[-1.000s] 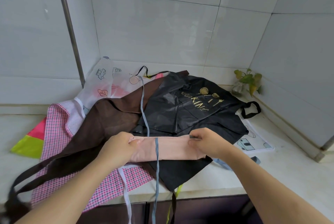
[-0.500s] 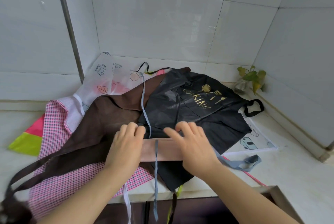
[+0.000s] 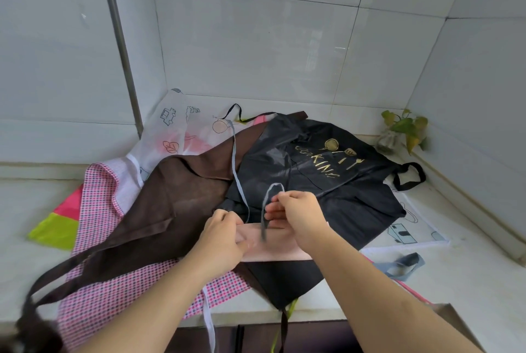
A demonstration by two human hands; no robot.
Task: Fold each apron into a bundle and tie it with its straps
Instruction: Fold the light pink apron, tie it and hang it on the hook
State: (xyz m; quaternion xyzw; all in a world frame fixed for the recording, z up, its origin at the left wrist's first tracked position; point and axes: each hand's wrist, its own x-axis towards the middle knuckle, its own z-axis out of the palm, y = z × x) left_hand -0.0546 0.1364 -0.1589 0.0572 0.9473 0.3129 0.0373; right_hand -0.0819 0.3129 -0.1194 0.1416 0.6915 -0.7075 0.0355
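Folded pink apron bundle, a flat strip lying across the lower part of the black apron, near the front edge of the desk. Left hand on the bundle's left end, fingers curled over the fabric and gripping it. Right hand just above the bundle's middle, fingertips pinching the grey-blue strap, which arches up in a small loop behind the fingers and drops down across the pink strip. A second length of the same strap running from the bundle's far side up over the brown apron. Black apron printed with gold "COOKING" lettering, directly behind and under the bundle, its black neck loop out to the right. Brown apron left of the bundle, overlapping a pink checked apron. White printed apron far behind the bundle, against the tiled wall. Loose grey-blue strap end on the desk right of the bundle. Small potted plant far right of the bundle, in the corner.
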